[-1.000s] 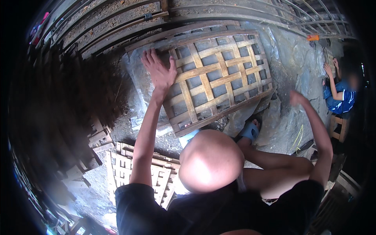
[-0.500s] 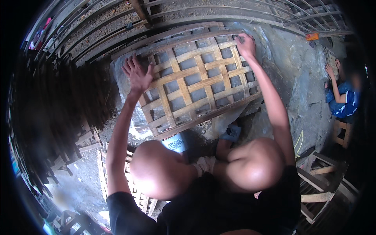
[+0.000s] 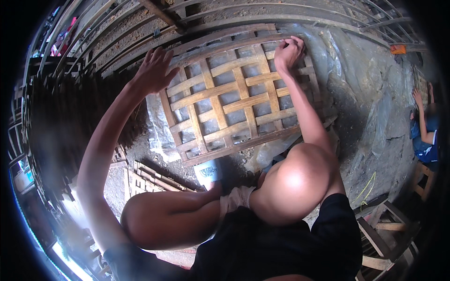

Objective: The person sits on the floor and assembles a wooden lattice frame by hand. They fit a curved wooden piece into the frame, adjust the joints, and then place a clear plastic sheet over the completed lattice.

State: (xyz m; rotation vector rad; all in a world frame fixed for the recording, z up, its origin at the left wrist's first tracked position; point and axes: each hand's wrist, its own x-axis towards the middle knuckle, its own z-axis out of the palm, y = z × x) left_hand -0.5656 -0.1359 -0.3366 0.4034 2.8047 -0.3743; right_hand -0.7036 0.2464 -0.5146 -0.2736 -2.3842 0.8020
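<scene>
A woven lattice panel of pale bamboo strips (image 3: 234, 98) lies on plastic sheeting in front of me. My left hand (image 3: 154, 70) rests with fingers spread on the panel's far left corner. My right hand (image 3: 288, 51) is closed on the top right edge of the panel, pinching a strip. My bare knees (image 3: 290, 182) are bent below the panel, and a foot in a pale blue sandal (image 3: 208, 171) sits at its near edge.
Another lattice panel (image 3: 140, 180) lies on the ground at lower left. A dark woven stack (image 3: 61, 122) stands at left. Bamboo frames (image 3: 117, 33) lean at the back. Another person in blue (image 3: 424, 131) sits at right near wooden stools (image 3: 389, 229).
My right hand came up from beside my knee onto the panel's top right edge. My left hand shifted to the far left corner, and the panel sits more level.
</scene>
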